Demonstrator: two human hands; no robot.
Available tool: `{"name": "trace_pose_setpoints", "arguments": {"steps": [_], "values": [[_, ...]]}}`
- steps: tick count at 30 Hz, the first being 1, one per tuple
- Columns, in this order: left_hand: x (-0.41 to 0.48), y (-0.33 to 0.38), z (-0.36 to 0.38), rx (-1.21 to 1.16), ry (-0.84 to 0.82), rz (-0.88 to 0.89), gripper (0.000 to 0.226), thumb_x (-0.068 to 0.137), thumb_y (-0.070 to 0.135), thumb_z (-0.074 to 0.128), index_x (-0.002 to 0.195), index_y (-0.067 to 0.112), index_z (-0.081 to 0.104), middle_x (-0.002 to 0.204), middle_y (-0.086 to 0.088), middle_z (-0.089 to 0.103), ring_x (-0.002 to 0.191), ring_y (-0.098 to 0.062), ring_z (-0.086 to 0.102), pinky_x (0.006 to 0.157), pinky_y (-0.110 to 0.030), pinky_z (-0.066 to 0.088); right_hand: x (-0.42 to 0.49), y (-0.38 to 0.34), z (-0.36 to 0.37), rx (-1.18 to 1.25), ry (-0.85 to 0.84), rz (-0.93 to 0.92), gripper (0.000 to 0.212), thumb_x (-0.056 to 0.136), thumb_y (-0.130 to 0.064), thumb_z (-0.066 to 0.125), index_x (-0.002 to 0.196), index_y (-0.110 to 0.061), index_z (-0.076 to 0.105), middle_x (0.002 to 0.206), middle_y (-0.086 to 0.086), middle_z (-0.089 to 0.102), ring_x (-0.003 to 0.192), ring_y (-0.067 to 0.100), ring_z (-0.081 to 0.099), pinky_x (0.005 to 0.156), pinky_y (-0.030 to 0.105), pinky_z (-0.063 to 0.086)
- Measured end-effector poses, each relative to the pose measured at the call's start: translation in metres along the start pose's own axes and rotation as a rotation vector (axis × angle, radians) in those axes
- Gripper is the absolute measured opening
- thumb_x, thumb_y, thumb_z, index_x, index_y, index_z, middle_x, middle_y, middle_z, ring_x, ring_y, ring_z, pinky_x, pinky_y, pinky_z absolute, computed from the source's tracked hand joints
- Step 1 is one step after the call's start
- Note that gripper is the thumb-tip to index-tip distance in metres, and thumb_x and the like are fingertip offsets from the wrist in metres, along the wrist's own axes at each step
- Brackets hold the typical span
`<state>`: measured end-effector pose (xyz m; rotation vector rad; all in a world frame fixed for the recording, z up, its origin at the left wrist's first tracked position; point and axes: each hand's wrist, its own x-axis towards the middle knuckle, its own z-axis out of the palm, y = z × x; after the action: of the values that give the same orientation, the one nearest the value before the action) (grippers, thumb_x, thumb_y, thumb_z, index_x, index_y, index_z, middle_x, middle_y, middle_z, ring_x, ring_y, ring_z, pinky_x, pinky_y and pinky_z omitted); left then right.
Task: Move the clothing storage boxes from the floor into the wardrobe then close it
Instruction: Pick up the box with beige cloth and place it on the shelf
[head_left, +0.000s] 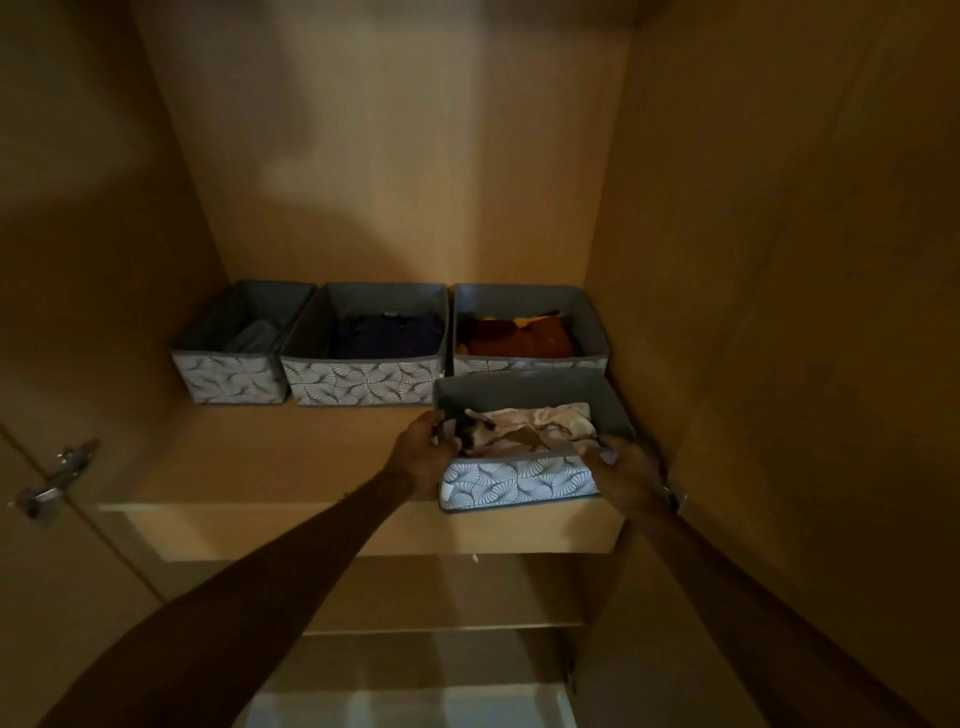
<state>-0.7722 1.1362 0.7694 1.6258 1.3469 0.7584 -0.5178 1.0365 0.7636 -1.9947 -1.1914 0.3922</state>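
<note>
A grey fabric storage box (519, 480) with a white leaf print holds pale pink clothing and rests at the front right of the wardrobe shelf (270, 457). My left hand (423, 441) grips its left rim, my right hand (626, 467) its front right corner. Behind it, along the back wall, three matching boxes stand in a row: one with grey cloth (231, 376), one with dark blue clothing (363, 382), one with orange and rust clothing (530, 364). The held box's front edge slightly overhangs the shelf lip.
The wardrobe's right side panel (753, 312) stands close beside the held box. An open door with a metal hinge (54, 480) is at the left. A lower shelf (441, 629) shows beneath, and pale floor (405, 706) at the bottom.
</note>
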Motion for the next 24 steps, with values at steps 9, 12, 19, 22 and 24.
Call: {"name": "trace_pose_setpoints", "arguments": {"steps": [9,12,19,22,24], "values": [[-0.003,0.000,0.010,0.169,-0.028,0.124,0.048,0.080,-0.002,0.070,0.125,0.011,0.061,0.121,-0.002,0.064,0.102,-0.015,0.059,0.088,-0.026,0.051,0.019,0.022,0.004,-0.075,0.137,0.014,0.038,0.081,-0.047,0.062,0.090,-0.010,0.068,0.083,0.016,0.071,0.081,0.034,0.066,0.068,0.033,0.051],[-0.002,0.001,0.019,0.167,0.047,0.104,0.047,0.081,-0.001,0.071,0.126,0.008,0.061,0.117,-0.009,0.067,0.094,-0.017,0.061,0.070,-0.013,0.047,0.021,0.027,0.004,-0.098,0.155,0.033,0.039,0.081,-0.046,0.062,0.088,-0.007,0.066,0.086,0.017,0.071,0.084,0.035,0.066,0.072,0.037,0.054],[0.008,0.007,0.027,0.132,0.081,0.132,0.049,0.079,-0.006,0.070,0.125,0.008,0.063,0.121,-0.012,0.067,0.105,-0.023,0.063,0.084,-0.022,0.047,0.028,0.039,-0.001,-0.099,0.144,0.052,0.041,0.082,-0.042,0.067,0.098,-0.004,0.067,0.093,0.019,0.071,0.089,0.036,0.067,0.076,0.038,0.054],[0.010,0.006,0.030,0.126,0.083,0.136,0.050,0.081,-0.005,0.069,0.128,0.009,0.061,0.121,-0.011,0.065,0.098,-0.020,0.060,0.078,-0.020,0.047,0.026,0.038,-0.001,-0.088,0.128,0.025,0.050,0.083,-0.034,0.069,0.121,-0.002,0.061,0.110,0.021,0.068,0.103,0.036,0.064,0.086,0.039,0.052],[0.010,0.002,0.032,0.115,0.079,0.142,0.051,0.083,-0.005,0.067,0.131,0.010,0.058,0.116,-0.008,0.064,0.094,-0.016,0.057,0.066,-0.010,0.045,0.024,0.035,-0.001,-0.087,0.125,0.011,0.056,0.083,-0.032,0.070,0.129,-0.002,0.056,0.119,0.021,0.065,0.110,0.036,0.061,0.092,0.039,0.049]]}}
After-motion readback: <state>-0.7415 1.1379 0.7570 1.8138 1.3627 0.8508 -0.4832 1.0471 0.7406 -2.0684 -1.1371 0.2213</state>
